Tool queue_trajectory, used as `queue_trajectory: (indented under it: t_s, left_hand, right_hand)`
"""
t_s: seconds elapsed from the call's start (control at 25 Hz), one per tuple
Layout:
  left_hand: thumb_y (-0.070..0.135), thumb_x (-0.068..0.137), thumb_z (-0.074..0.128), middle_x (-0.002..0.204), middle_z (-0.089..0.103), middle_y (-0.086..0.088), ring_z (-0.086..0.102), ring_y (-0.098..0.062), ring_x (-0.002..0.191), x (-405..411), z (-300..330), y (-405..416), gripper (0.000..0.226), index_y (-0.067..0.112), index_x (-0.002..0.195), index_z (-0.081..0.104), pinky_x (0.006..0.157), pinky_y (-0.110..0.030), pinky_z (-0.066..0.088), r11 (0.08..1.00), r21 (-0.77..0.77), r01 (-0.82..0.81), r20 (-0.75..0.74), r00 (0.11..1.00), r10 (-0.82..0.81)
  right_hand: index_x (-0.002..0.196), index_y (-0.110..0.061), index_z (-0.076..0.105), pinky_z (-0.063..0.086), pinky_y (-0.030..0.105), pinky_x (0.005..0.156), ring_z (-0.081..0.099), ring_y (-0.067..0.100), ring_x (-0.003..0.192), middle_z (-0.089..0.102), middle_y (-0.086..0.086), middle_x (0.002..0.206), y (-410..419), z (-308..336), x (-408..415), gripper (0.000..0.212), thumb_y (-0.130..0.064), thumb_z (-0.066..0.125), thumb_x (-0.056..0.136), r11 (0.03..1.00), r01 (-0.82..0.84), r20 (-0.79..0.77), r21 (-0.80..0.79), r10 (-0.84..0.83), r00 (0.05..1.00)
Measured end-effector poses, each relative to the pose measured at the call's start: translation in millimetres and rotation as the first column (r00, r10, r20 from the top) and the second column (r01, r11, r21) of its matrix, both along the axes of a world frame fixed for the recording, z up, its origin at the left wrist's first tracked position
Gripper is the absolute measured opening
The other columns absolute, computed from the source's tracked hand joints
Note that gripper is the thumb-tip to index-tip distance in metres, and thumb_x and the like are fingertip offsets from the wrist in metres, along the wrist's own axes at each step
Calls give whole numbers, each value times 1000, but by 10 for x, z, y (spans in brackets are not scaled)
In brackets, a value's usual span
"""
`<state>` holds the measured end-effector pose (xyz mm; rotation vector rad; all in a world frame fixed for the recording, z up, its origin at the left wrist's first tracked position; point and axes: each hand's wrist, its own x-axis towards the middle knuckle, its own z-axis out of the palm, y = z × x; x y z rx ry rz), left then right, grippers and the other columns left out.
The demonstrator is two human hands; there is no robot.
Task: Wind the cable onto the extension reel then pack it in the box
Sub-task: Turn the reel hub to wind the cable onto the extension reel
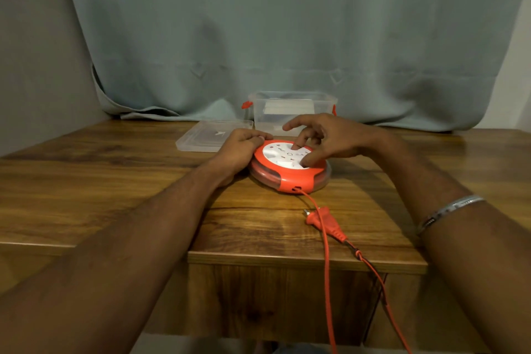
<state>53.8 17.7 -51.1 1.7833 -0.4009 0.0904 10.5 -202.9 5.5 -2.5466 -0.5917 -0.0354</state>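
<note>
Fingers of the left hand (242,149) grasping the round orange reel (290,168) rim, right hand (321,138) fingertips pressing its white face (spread, not clenched), glossy wooden table (115,181) bare toward both side edges

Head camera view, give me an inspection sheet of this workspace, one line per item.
Surface: wooden table, its front edge stepped.
Job's things: orange and white extension reel lies flat on the table; clear box stands open behind it; its lid lies flat to the box's left.
Clutter: nothing seen.
Grips: left hand holds the reel's left rim; right hand rests fingers on the reel's white face.
Cables: orange cable leaves the reel's front and hangs over the table edge, unwound; plug lies on the table.
Surroundings: grey-green curtain behind the table; bracelet on the right forearm.
</note>
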Motion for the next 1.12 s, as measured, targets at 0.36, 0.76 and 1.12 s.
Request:
queue_trajectory:
  t_s: [0.36, 0.76, 1.12]
  left_hand:
    - [11, 104, 44, 105, 73, -12, 71, -25, 96, -2, -7, -4, 29, 7, 118, 70, 88, -37, 59, 999, -31, -19, -27, 999, 18]
    - [4, 100, 46, 101, 73, -16, 69, -31, 98, 44, -34, -38, 28, 3, 110, 72, 92, -41, 56, 999, -29, -44, 15, 999, 45]
    - [4, 99, 47, 104, 74, -17, 70, -32, 98, 63, -41, -37, 29, 2, 112, 72, 94, -43, 56, 999, -44, -28, 20, 999, 29]
  right_hand:
    - [110, -22, 52, 46, 26, 61, 59, -1, 59, 75, 13, 92, 81, -59, -79, 58, -15, 92, 69, 997, 22, 41, 77, -25, 999]
    - [67, -21, 53, 37, 34, 58, 47, 13, 58, 51, -9, 58, 317, -110, -59, 48, -65, 67, 54, 976, 186, 256, -113, -152, 955]
    - [52, -15, 58, 32, 31, 52, 43, 13, 46, 43, -3, 42, 445, -138, -67, 54, -62, 69, 77, 954, 270, 324, -128, -217, 921]
